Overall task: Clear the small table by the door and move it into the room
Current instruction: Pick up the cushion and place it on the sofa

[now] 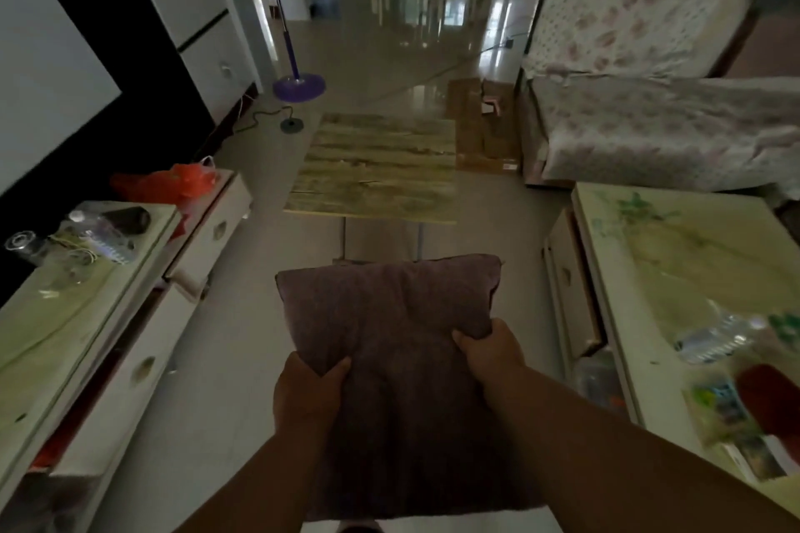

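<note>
My head view is dim and underexposed. Daylight enters from the far doorway and glares off the glossy floor [433,35]. Foreground cushion [389,342] and forearms sit in shadow. Wide-angle bending curves the cabinet [65,78] edges; corners are smeared, bottles [718,335] at right blurred.

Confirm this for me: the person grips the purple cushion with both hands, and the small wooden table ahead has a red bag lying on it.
One part is wrong. The head view shows the small wooden table with a bare top; the red bag lies on the low cabinet to the left. The left hand and right hand do grip the purple cushion.
</note>
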